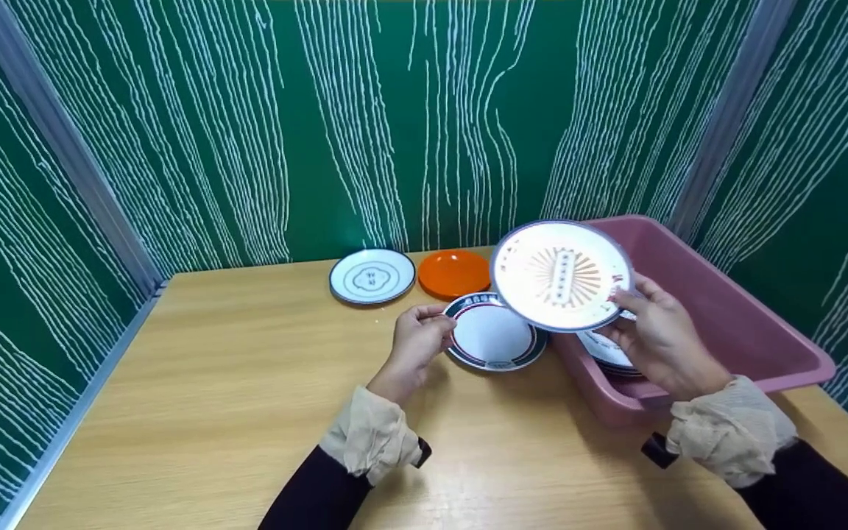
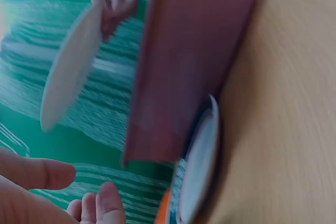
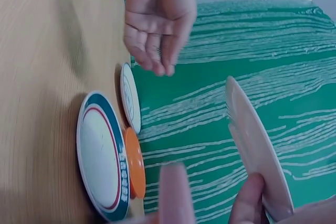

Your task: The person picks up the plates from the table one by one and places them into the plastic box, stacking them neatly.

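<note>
My right hand (image 1: 663,335) pinches the right edge of a round white plate (image 1: 562,275) with a blue rim and an orange ray pattern, holding it in the air beside the tub. My left hand (image 1: 418,342) holds nothing. Its thumb and fingers stand apart in the left wrist view, and the right wrist view shows it above the table. From the head it overlaps the left edge of a dark-green-rimmed plate (image 1: 494,335), which lies on the table. More white plates (image 1: 608,355) sit inside the pink tub (image 1: 733,316), partly hidden by my right hand.
Behind the green-rimmed plate lies an orange plate (image 1: 453,272). A white plate with a dark rim (image 1: 372,277) rests to its left. The tub stands at the right of the wooden table (image 1: 232,390). Green panels with white lines (image 1: 336,132) enclose the back and sides.
</note>
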A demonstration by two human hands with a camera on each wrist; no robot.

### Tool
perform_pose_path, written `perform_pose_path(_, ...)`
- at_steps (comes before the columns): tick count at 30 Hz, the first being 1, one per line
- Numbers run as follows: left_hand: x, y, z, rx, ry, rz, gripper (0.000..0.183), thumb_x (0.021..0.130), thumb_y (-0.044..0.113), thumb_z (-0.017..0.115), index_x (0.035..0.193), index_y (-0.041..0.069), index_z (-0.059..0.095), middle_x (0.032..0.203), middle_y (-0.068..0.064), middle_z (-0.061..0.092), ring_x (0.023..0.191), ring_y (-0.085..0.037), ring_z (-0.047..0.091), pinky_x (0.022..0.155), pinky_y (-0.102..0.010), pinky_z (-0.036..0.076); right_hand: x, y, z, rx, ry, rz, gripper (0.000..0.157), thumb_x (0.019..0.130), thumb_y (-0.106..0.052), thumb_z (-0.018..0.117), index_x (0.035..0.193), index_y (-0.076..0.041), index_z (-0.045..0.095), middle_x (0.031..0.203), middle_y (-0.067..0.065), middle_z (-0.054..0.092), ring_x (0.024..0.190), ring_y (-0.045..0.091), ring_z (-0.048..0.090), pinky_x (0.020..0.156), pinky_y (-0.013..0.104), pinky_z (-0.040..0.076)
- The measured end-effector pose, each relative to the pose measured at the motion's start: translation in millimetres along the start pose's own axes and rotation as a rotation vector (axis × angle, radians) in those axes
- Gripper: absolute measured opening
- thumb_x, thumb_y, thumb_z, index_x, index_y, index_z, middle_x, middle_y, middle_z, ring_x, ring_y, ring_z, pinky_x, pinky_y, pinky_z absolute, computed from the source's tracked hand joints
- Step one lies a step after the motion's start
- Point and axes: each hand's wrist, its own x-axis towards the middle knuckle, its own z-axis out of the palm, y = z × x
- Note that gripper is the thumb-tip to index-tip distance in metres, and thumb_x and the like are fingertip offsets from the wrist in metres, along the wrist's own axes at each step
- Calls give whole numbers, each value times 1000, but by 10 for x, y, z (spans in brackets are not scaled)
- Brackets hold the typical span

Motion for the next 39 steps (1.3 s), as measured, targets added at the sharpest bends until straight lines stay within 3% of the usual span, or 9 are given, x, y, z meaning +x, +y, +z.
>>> perform_pose_path(4,175,-106,-5,56,55,-37,38,86,-8,64,123,-7,56,89,-8,58,65,-15,53,64,-27,55,46,-45,-113,68,45,15,56,111,-13,36,163,-18,17,130,6,48,103,18,59,81,27,57)
perform_pose_path(10,327,-203,27,167,112,-84,46,82,-13,67,127,-9,54,112,-15,60,67,-19,55,71,-33,59,121,-97,-292,196,153,45,60,111,-15,35,165,-24,11,134,4,46,108,16,59,87,30,59)
perform_pose_path(15,383,-233,53,271,136,-128,59,75,-18,73,130,-6,54,114,-16,60,68,-20,59,70,-33,62,146,-130,-422,247,216,20,35,111,-14,36,145,-21,35,129,6,47,99,16,65,82,31,59)
perform_pose_path(18,422,-255,61,363,177,-116,67,68,-20,77,129,-3,56,117,-16,60,75,-21,61,63,-31,60,154,-139,-491,270,219,12,23,110,-14,36,133,-19,37,129,6,46,97,17,66,82,32,59)
perform_pose_path(24,485,-327,49,446,210,-124,72,65,-21,77,131,-2,54,128,-17,57,107,-27,56,69,-26,57,159,-135,-611,249,283,48,15,111,-17,37,125,-21,40,126,5,48,91,17,67,79,31,59)
perform_pose_path(29,526,-356,44,445,203,-154,77,66,-24,74,138,-7,51,135,-20,57,112,-28,57,77,-29,61,205,-121,-660,165,327,94,12,111,-19,36,121,-21,42,107,1,62,84,15,69,74,31,60)
perform_pose_path(34,528,-347,71,486,183,-157,56,66,-24,76,118,-9,61,115,-17,65,93,-23,63,70,-28,61,262,-99,-694,104,338,137,33,111,-21,33,144,-19,35,84,1,67,81,14,69,71,31,61)
perform_pose_path(39,505,-344,101,517,167,-156,33,67,-23,76,93,-4,65,93,-10,65,75,-19,64,62,-27,60,271,-75,-751,102,333,167,33,111,-20,31,144,-17,33,84,3,64,78,15,67,70,30,60)
